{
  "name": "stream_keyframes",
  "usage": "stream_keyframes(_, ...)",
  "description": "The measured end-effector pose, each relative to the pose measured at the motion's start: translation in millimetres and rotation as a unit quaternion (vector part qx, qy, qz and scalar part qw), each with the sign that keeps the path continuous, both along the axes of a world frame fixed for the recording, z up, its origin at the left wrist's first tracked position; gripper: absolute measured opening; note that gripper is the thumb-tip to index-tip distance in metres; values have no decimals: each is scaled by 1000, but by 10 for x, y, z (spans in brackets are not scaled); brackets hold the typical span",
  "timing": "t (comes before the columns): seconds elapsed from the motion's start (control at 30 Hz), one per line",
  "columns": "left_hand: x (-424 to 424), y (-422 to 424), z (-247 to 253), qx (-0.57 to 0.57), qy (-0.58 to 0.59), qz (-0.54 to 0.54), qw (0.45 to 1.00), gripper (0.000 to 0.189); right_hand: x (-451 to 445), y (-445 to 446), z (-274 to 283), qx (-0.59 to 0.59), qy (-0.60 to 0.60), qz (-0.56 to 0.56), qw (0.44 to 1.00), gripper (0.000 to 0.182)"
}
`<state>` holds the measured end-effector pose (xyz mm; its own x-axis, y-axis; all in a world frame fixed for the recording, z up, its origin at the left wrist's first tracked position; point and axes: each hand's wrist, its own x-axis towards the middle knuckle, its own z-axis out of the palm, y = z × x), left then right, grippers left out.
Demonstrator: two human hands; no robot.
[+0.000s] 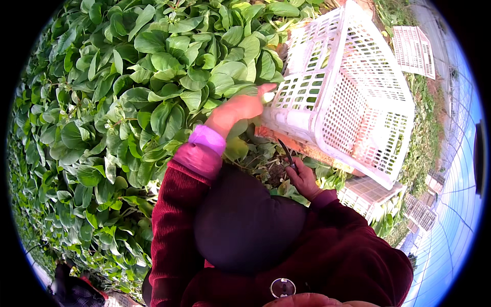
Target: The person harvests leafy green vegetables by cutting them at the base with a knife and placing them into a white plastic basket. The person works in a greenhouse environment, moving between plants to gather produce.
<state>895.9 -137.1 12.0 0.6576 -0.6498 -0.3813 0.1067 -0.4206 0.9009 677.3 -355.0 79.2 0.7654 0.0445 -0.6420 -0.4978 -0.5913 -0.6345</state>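
My left hand is closed around a leafy green, and a pale stem base shows by the fingers. It is beside the near wall of a large white plastic crate, over the edge of the leaf bed. Lower down, my right hand grips a small knife with a dark curved blade. The blade points up and left, towards the crate's underside. The crate is tilted in view, with perforated walls; a few green leaves show through its slots.
Dense broad-leaved greens fill the left side. Past the large crate lies another white crate; a further crate sits right of my right hand. A person is at the lower left. Greenhouse framing curves along the right.
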Motion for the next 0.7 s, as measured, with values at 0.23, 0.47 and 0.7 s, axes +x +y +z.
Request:
stream_keyframes(0.23,208,519,1,148,-131,181,963,87,214,186,-134,14,-46,90,995,33)
stream_keyframes(0.47,-68,604,-245,135,-14,267,954,79,798,955,-609,209,-75,-97,970,28)
stream_keyframes(0.7,-82,839,-386,148,-23,282,947,87,1361,1437,-1149,185,-79,-202,959,19)
